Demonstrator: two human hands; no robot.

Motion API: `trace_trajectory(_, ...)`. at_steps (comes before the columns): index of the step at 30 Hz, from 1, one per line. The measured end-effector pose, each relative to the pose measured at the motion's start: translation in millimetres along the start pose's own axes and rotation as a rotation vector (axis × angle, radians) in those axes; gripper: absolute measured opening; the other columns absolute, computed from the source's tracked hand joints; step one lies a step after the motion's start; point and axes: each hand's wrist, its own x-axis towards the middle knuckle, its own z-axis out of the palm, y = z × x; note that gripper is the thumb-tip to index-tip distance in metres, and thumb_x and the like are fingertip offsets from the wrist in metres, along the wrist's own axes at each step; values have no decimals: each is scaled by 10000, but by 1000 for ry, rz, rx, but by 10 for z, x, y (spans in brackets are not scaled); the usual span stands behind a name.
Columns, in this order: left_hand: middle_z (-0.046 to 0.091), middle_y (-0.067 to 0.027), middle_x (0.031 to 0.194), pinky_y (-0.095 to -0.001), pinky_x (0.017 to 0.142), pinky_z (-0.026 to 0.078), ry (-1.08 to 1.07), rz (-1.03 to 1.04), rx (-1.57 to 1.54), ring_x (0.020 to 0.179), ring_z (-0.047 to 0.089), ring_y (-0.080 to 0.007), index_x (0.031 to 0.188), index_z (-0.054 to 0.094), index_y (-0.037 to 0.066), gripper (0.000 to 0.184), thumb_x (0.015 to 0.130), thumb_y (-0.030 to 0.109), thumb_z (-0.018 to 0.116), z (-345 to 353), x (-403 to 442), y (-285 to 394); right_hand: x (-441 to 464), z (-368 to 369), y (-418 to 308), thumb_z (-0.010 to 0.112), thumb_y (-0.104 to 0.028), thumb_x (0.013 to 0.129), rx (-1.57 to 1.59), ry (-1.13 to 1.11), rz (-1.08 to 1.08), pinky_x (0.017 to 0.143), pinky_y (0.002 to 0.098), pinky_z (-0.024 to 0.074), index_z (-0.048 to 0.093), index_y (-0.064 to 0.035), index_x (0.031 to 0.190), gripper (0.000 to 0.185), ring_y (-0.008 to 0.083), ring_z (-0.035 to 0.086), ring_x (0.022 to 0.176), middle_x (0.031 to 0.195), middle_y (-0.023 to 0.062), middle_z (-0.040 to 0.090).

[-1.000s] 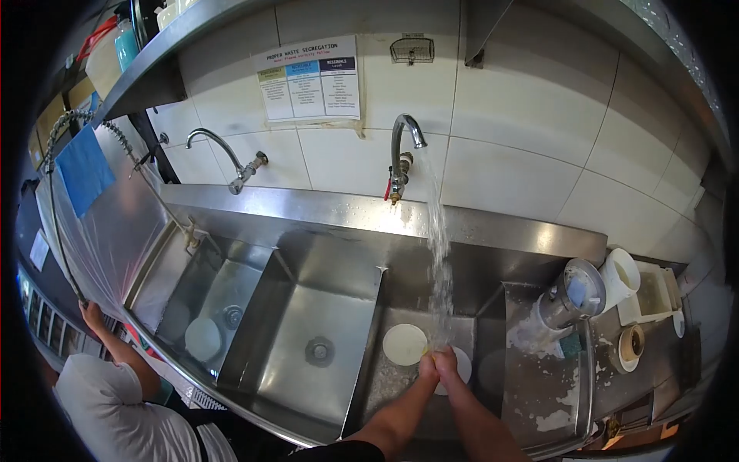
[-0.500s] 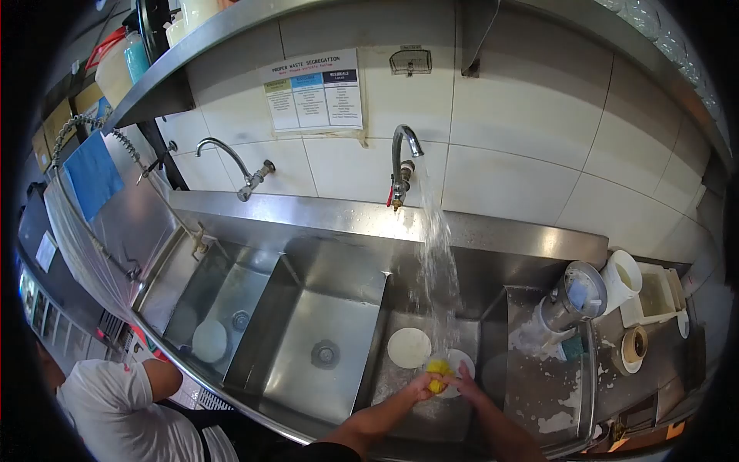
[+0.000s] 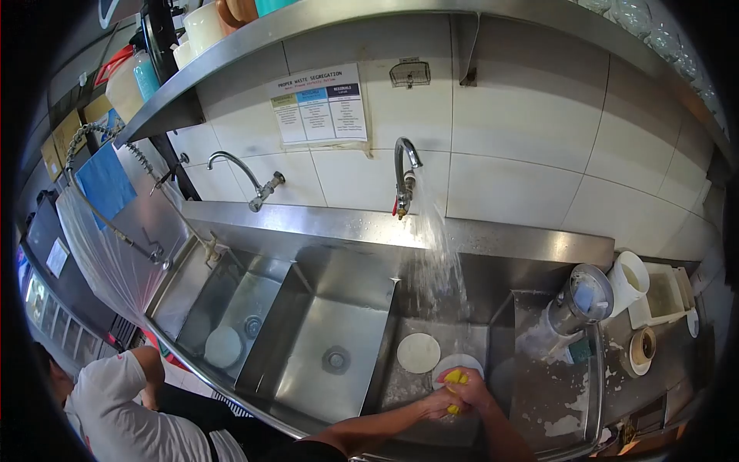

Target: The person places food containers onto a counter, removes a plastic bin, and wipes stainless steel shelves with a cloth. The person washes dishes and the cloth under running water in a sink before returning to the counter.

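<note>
My right hand (image 3: 474,389) is closed round a yellow sponge (image 3: 456,379), low over the right-hand basin. Pressed against it from the left is my left hand (image 3: 440,403), its fingers at the sponge's lower part. Beneath both hands lies a white plate (image 3: 462,361), partly covered by them. Another round white plate (image 3: 419,353) lies flat on the basin floor to their left. Water falls from the running faucet (image 3: 406,177) into the basin behind my hands.
An empty-looking middle basin (image 3: 326,346) adjoins on the left; beyond it a basin holds a white round item (image 3: 223,346). A metal pot (image 3: 583,296) and green scouring pad (image 3: 579,351) stand right. A co-worker (image 3: 127,408) is at lower left.
My hands have come together around the yellow sponge and shifted slightly right and down. The view has tilted up and left. The co-worker's arm no longer reaches to the spray hose.
</note>
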Motion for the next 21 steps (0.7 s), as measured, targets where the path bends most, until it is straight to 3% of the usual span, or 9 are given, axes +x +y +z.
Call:
trace_trajectory(4,559,-59,821,-264,534,444,-78,5,237,703,573,-152,963,516,45,301,675,44,605,-141,127,92,19,-29,-59,555,21,735,238,219,62,639,274,474,573,12,848,114,134,565,678,761,64,591)
trace_trajectory(6,538,-23,631,-252,394,373,-67,-125,450,515,527,-134,815,556,53,187,636,40,608,-237,249,139,85,-23,-25,524,23,746,334,338,17,551,262,453,553,5,787,53,118,528,586,691,50,553)
trace_trajectory(8,542,-30,603,-252,375,354,-33,-52,531,487,511,-118,743,588,72,128,650,151,627,-273,225,183,170,-13,222,520,-58,800,314,440,48,477,247,409,535,-21,748,66,107,483,520,619,27,511)
trace_trajectory(10,569,-70,630,-283,426,398,103,-78,1057,516,530,-131,804,605,64,221,676,244,610,-197,175,238,156,-39,434,521,-118,826,318,487,125,445,239,380,524,-47,718,130,93,460,496,582,9,486)
trace_trajectory(11,602,-117,682,-336,526,449,69,-103,1316,600,581,-216,848,615,68,336,680,359,618,-188,198,235,156,-18,462,520,-146,838,355,492,124,429,235,364,517,-61,700,162,85,445,481,563,-2,470)
trace_trajectory(12,618,-146,745,-384,628,463,90,292,1517,715,594,-308,832,623,67,333,694,369,620,-312,243,48,151,2,503,510,-167,848,395,524,153,411,227,343,503,-77,678,192,70,412,458,547,-18,447)
trace_trajectory(16,605,-210,797,-440,702,461,-51,264,1919,777,591,-352,893,604,51,340,702,332,612,-608,399,-271,122,78,659,475,-246,884,470,722,217,376,233,319,462,-95,663,268,80,379,410,510,-23,405)
trace_trajectory(18,597,-239,822,-435,738,460,394,151,1421,834,586,-358,879,588,7,341,702,296,612,-583,426,-414,84,90,695,458,-287,894,543,836,298,367,244,318,441,-100,647,311,100,368,389,494,-13,392)
trace_trajectory(21,594,-247,867,-423,759,465,483,-35,1542,874,580,-368,924,555,-17,348,718,261,585,-324,345,-254,77,32,964,441,-351,893,731,1032,354,375,272,335,404,-110,635,356,117,368,398,488,-1,379)
